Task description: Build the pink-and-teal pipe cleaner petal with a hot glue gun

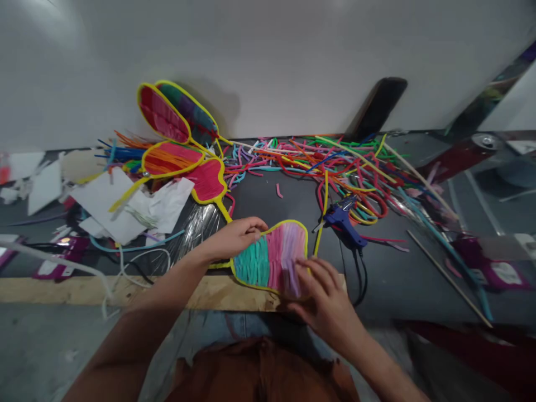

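Yellow-rimmed fan (268,258): teal, pink, lilac strips; flat at table's near edge, under both hands.

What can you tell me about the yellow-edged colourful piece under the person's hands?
The leaf-shaped piece lies flat, partly over the wooden table edge. A yellow rim encloses fuzzy-looking strips side by side: teal at left, pink in the middle, lilac at right. The left hand rests on its upper left rim; the right hand lays spread fingers on its lilac part.
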The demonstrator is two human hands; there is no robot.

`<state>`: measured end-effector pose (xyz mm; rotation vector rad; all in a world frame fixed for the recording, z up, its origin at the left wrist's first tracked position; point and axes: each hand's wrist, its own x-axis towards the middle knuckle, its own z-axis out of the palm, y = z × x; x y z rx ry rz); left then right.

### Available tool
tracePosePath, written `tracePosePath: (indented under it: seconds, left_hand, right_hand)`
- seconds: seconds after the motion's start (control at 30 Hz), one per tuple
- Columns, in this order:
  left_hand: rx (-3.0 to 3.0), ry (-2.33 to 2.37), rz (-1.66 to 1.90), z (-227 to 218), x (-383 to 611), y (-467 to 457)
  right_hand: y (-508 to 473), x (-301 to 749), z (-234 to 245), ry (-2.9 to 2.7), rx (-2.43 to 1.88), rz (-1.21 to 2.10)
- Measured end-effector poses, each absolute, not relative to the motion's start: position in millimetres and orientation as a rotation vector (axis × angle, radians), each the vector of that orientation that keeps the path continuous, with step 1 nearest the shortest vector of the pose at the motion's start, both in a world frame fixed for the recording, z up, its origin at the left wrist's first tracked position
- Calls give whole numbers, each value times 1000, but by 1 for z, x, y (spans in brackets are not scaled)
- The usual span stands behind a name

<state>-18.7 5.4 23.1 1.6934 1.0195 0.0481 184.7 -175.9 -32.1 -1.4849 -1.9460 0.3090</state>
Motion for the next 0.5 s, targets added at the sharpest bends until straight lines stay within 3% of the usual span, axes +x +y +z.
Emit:
tracePosePath:
  seconds: [0.3, 0.5]
  left_hand:
    - [892, 924, 673, 23, -24, -5]
    - [780, 819, 621, 27, -27, -17]
  right_hand:
    - [-110, 198, -31, -651, -1241, 1235]
    - [-72, 197, -9, -511, -1038, 1375]
